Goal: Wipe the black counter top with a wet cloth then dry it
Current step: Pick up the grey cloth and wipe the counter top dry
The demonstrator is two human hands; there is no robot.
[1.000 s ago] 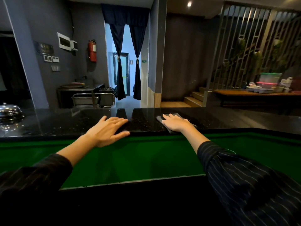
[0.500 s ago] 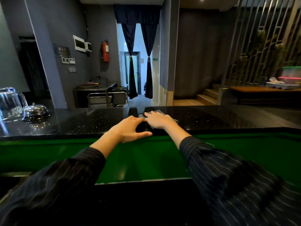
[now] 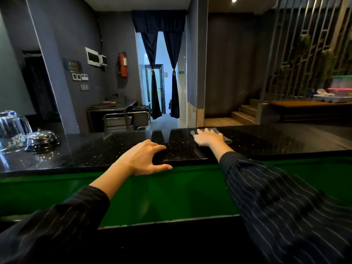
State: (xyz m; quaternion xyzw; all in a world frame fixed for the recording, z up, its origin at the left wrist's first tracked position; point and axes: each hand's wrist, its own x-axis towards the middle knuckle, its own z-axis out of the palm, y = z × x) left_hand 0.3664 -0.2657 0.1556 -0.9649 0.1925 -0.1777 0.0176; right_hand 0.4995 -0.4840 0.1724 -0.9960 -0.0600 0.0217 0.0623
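The black speckled counter top (image 3: pixel 266 141) runs across the middle of the head view, glossy with reflections. A folded grey cloth (image 3: pixel 224 136) lies flat on it, right of centre, near the far edge. My right hand (image 3: pixel 208 137) presses flat on the cloth, fingers spread, covering most of it. My left hand (image 3: pixel 144 159) rests on the counter's near edge, fingers on top and thumb curled under the lip, holding nothing loose.
At the counter's left end stand a chrome service bell (image 3: pixel 42 140) and an upturned glass jug (image 3: pixel 11 130). A green panel (image 3: pixel 171 191) drops below the counter's near edge. Beyond lie a steel cart (image 3: pixel 125 121), a curtained doorway and wooden steps.
My right hand has pushed the cloth away from my left hand, toward the counter's far edge. My left hand stays on the near edge. The bell and jug have come further into view.
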